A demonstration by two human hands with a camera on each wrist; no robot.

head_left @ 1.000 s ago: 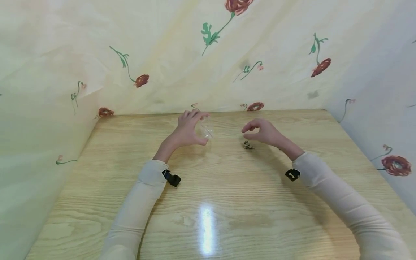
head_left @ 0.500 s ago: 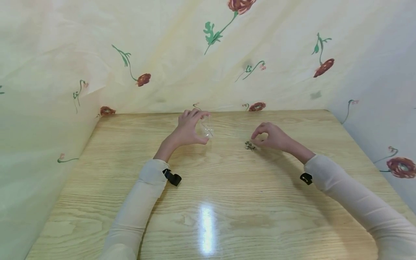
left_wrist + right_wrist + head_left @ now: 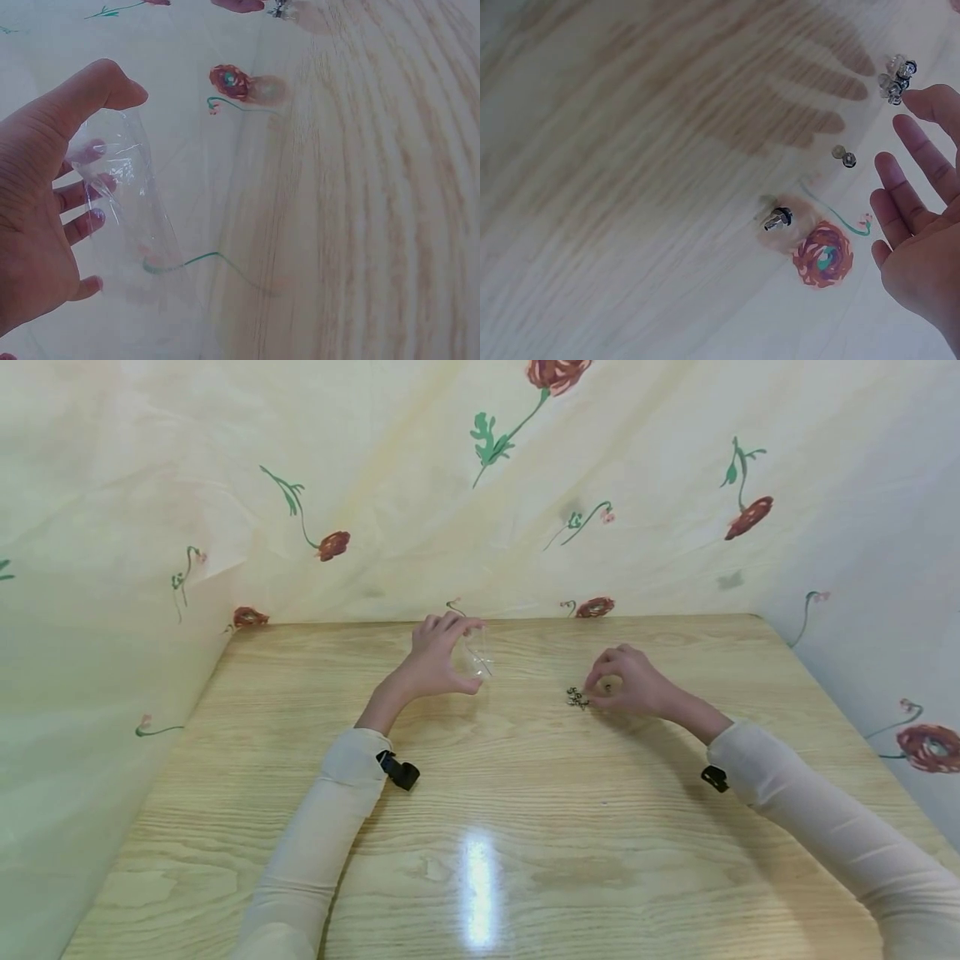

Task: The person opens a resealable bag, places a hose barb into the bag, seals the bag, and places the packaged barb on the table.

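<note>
My left hand [image 3: 432, 656] holds a clear plastic bag [image 3: 124, 176] near the back of the table, thumb and fingers spread wide apart at it. Some of its fingers show through the clear film in the left wrist view. My right hand [image 3: 633, 681] reaches down beside a small cluster of shiny silver and black metal pieces [image 3: 898, 79]. Its thumb tip is right at the cluster, with a gap between thumb and index finger and nothing visible there. Another small metal piece with a black ring [image 3: 778, 218] lies apart, as does a dark round piece [image 3: 848, 160].
The wood-grain table [image 3: 525, 827] reflects a bright light near its front. A pale cloth with printed flowers [image 3: 420, 485] hangs behind and along both sides. Black straps sit at both cuffs.
My right hand has moved right and slightly nearer, lowering to the metal pieces, and its thumb and index finger have drawn closer together. The left hand and bag stay in place.
</note>
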